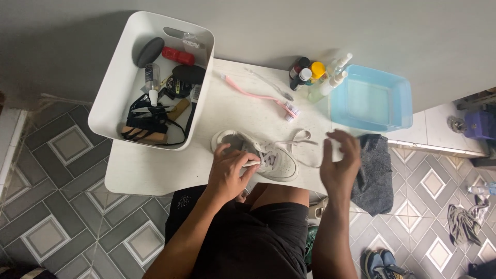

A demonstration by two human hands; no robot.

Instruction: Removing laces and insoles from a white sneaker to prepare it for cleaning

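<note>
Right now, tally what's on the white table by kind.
Shoe: 1
Storage bin: 1
Blue basin: 1
Toothbrushes: 2
Grey cloth: 1
Bottles beside the basin: about 5, clustered, so uncertain
Total: about 11

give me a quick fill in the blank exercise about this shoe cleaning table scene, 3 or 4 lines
1. The left hand rests on a white ____ lying on the small white table.
2. The blue plastic basin stands at the table's ____ end.
3. The pink-handled brush lies between the white plastic storage bin and the cluster of small ____.
4. A dark grey cloth hangs off the table edge beside the raised ____ hand.

Missing words: sneaker; right; bottles; right
</note>
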